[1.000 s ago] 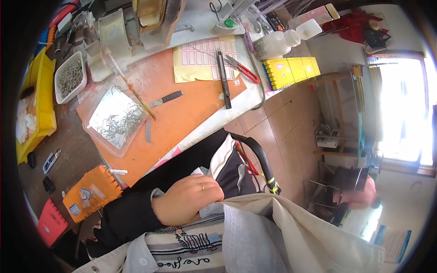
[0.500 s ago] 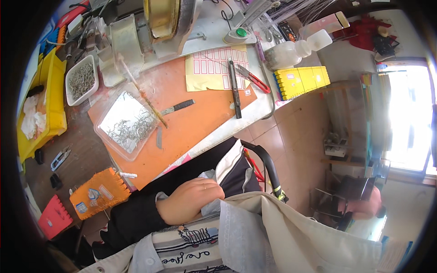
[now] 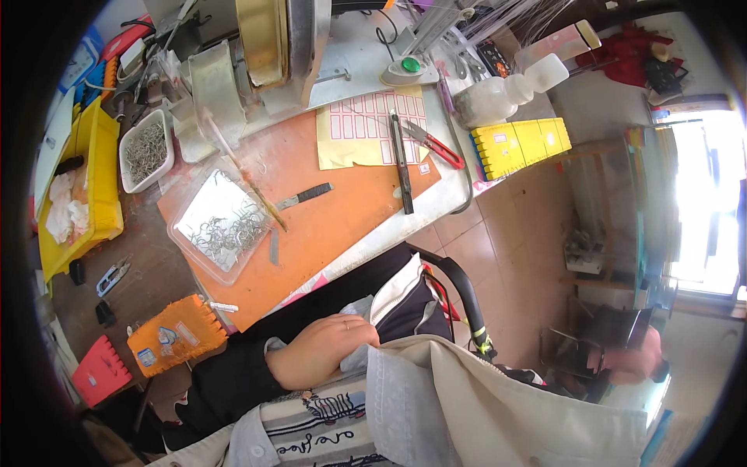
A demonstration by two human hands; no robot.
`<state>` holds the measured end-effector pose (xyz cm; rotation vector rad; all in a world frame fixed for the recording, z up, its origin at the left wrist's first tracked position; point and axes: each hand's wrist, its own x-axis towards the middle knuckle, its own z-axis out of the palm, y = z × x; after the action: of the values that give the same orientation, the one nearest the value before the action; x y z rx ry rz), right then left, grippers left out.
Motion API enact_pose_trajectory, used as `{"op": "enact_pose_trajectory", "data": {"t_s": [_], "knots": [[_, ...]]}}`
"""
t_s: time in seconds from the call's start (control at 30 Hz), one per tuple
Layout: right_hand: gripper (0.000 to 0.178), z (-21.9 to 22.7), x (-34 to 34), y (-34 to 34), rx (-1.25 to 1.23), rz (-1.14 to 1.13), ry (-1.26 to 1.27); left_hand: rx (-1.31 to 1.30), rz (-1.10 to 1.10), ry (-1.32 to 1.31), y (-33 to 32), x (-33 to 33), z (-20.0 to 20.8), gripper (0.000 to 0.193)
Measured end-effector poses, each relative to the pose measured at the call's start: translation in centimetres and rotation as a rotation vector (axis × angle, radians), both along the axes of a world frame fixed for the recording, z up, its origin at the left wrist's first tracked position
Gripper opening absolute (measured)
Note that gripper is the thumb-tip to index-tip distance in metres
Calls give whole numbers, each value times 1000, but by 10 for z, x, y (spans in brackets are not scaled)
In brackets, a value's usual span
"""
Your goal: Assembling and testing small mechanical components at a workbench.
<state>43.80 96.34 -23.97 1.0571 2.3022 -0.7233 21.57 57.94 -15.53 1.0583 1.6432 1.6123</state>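
Note:
My left hand [image 3: 323,352], in a black sleeve [image 3: 233,381], lies in front of my body. Its fingers are curled closed over the edge of a light jacket [image 3: 498,405], where pale blue-grey cloth shows beside and under them. The fingertips are partly hidden. My right hand is out of sight. A dark garment with a white zip [image 3: 397,288] lies just beyond the left hand. On the orange mat [image 3: 342,210] farther ahead stands a clear plastic tray [image 3: 229,279] holding many small bent metal pieces, with a thin brush-like stick [image 3: 261,194] leaning across it.
A white tub of metal pieces [image 3: 148,152] and a yellow bin [image 3: 105,210] stand at the left. A utility knife [image 3: 402,167], red-handled pliers [image 3: 440,148] and a label sheet [image 3: 350,128] lie on the table. A black curved chair arm [image 3: 463,292] is at the right.
The view has shifted slightly, so the table things sit a little lower and farther right. My left hand keeps its closed grip on the jacket edge.

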Motion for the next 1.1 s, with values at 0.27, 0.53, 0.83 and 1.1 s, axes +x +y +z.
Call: {"op": "enact_pose_trajectory", "data": {"t_s": [0.27, 0.53, 0.83, 1.1], "knots": [[35, 38, -17, -6, 4, 103, -62, 10, 21, -8, 2, 1, 1, 40], [34, 66, -43, -8, -3, 245, -113, -34, 59, -60, 4, 2, 3, 36], [33, 85, -67, -7, 6, 404, -236, -19, 104, -64, 13, 3, 2, 47], [32, 114, -100, -5, 22, 682, -559, -52, 119, -22, 12, 6, 1, 39]]}}
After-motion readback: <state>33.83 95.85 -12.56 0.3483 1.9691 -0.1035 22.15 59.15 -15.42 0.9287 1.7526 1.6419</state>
